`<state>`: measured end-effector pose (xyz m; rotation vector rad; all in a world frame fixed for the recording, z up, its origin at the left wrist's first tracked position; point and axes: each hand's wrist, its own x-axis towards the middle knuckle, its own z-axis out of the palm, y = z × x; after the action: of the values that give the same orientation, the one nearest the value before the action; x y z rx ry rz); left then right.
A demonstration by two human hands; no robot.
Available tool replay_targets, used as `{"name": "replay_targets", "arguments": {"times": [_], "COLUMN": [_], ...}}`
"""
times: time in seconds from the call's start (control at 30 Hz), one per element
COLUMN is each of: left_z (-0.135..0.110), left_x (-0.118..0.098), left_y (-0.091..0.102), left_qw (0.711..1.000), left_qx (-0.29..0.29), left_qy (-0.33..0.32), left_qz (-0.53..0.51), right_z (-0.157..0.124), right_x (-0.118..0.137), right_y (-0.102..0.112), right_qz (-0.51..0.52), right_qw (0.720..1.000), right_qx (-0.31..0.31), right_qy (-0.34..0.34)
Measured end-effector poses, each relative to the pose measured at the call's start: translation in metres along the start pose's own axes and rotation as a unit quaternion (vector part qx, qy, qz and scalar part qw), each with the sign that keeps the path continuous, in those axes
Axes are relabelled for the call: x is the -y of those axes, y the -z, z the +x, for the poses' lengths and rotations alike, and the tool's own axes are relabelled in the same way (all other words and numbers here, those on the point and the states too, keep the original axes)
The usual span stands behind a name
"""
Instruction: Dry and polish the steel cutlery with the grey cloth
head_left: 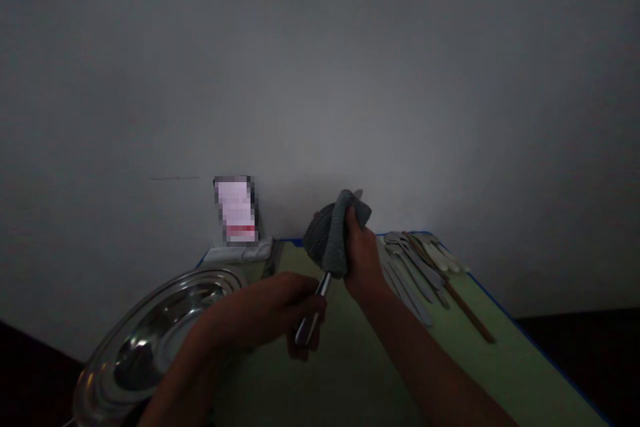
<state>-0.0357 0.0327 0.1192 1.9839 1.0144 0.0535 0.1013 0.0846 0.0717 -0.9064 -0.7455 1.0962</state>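
My left hand (pixel 295 307) is closed round the shiny metal handle of a knife (pixel 324 285), which is tilted up and away from me. Wrapped over its middle is a grey-green cloth (pixel 330 233), and only a bit of the blade tip shows beyond it. My right hand (pixel 361 247) grips the cloth from the right side, thumb up along it. Most of the blade is hidden inside the folds. Both hands are in the air above the green table.
A steel basin (pixel 150 293) stands at the left. Behind it a lit phone (pixel 237 210) leans upright by a white object (pixel 235 253). Several knives, spoons and forks (pixel 410 273) and brown chopsticks (pixel 470 310) lie on the green tabletop (pixel 520 373). A grey wall (pixel 320 80) rises behind.
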Motion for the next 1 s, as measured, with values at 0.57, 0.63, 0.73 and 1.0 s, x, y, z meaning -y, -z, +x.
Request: {"name": "replay_targets", "arguments": {"times": [0.57, 0.63, 0.73, 1.0], "left_z": [-0.024, -0.022, -0.002, 0.075], "left_x": [0.015, 0.014, 0.01, 0.016], "left_y": [0.019, 0.018, 0.007, -0.055], "left_qw": [0.997, 0.997, 0.997, 0.988], "left_qx": [-0.002, -0.023, -0.034, -0.137], "left_qy": [0.069, 0.067, 0.072, 0.008], "left_qz": [-0.029, -0.025, -0.021, 0.072], "right_z": [0.032, 0.02, 0.001, -0.009], "right_x": [-0.038, -0.045, -0.04, -0.002], "right_y": [0.038, 0.043, 0.049, 0.081], "right_qz": [-0.08, -0.134, -0.185, -0.238], "right_qw": [0.995, 0.986, 0.972, 0.962], "right_qx": [0.037, 0.073, 0.122, 0.134], "right_qy": [-0.042, -0.062, -0.078, -0.008]}}
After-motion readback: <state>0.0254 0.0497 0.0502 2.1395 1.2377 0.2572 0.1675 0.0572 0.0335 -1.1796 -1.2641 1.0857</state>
